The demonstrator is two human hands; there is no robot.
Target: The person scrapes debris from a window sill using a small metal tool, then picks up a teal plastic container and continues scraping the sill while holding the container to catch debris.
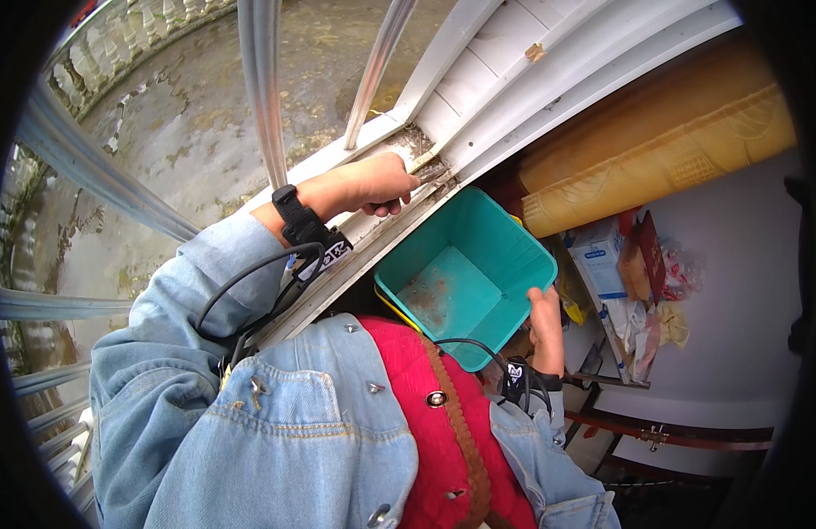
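My left hand (385, 185) is over the sill of a white window frame. Its fingers are closed around a small, dark, thin piece (434, 174), whose tip meets the dirty window track (446, 186). I cannot tell exactly what this piece is. Below the sill, my right hand (545, 324) grips the rim of a teal plastic bin (477, 330), which is tilted with its mouth facing me. Dirt and small debris (428, 301) lie on the bin's inside. Dark crumbly dirt (411, 142) also collects in the corner of the frame.
Metal window bars (262, 86) stand beyond the sill, with a wet concrete ground (183, 132) and a balustrade (117, 43) outside. A rolled yellow-brown mat (659, 159) projects from the right. Boxes (596, 264) and plastic bags (636, 324) sit on a surface below it.
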